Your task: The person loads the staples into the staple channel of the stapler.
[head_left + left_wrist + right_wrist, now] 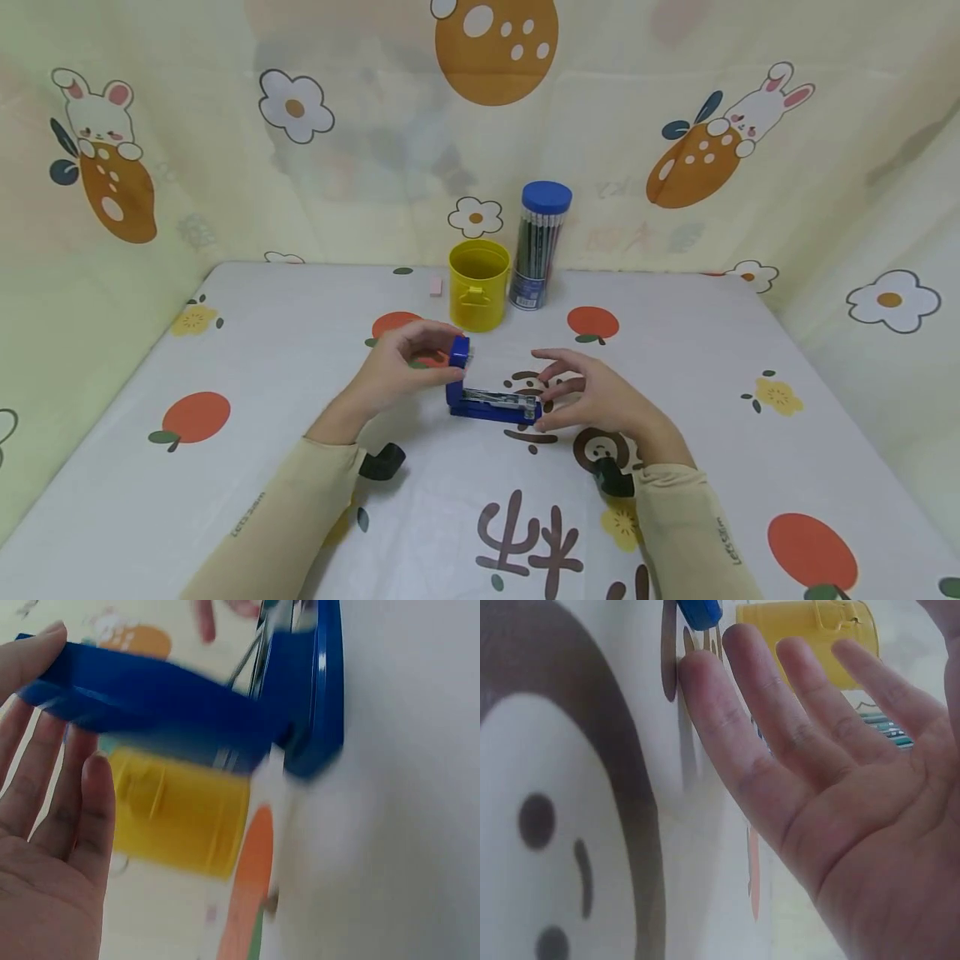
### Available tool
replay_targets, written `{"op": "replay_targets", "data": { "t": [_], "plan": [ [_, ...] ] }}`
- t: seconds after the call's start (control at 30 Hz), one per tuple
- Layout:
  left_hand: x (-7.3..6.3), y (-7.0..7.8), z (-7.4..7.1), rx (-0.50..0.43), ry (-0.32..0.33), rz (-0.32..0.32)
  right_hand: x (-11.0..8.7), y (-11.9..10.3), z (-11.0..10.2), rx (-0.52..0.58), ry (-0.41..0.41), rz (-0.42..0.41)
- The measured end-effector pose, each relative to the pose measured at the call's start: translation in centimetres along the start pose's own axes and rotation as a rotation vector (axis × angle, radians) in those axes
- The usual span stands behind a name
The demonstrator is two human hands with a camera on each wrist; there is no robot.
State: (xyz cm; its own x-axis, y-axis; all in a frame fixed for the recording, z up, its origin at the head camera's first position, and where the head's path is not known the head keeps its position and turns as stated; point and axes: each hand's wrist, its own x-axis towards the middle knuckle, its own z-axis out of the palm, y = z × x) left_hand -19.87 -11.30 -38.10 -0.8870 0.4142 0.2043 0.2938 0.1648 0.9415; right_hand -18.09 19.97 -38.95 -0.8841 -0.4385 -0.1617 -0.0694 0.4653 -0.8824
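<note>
A blue stapler (491,411) sits in the middle of the table, its top arm swung up from the base and the metal staple channel exposed. My left hand (401,367) pinches the raised top arm between thumb and fingers, also visible in the left wrist view, where the stapler (165,705) is blurred. At the base's front end is my right hand (603,400), its fingertips close beside it and its fingers loosely extended, holding nothing. In the right wrist view the palm of my right hand (832,780) faces the camera, with the stapler's blue tip (701,611) just above the fingers.
Behind the stapler stands a yellow cup (480,292) with a small handle. A clear tub of pencils (540,250) with a blue lid stands to its right, and a small pink block (436,287) lies left of the cup. A printed curtain (375,183) hangs behind the table.
</note>
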Motion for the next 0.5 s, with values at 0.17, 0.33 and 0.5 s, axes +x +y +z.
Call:
{"op": "replay_targets", "data": {
  "t": [0.17,0.33,0.5],
  "plan": [
    [1.1,0.1,2.9,0.107,-0.058,0.007,-0.2,0.4,-0.3,0.020,0.006,0.008],
    [1.6,-0.2,4.9,0.193,-0.127,0.010,-0.3,0.4,-0.6,0.050,0.009,0.022],
    [1.4,-0.7,5.8,0.275,-0.156,-0.020,-0.2,0.2,-0.5,0.070,0.001,0.021]
  ]
}}
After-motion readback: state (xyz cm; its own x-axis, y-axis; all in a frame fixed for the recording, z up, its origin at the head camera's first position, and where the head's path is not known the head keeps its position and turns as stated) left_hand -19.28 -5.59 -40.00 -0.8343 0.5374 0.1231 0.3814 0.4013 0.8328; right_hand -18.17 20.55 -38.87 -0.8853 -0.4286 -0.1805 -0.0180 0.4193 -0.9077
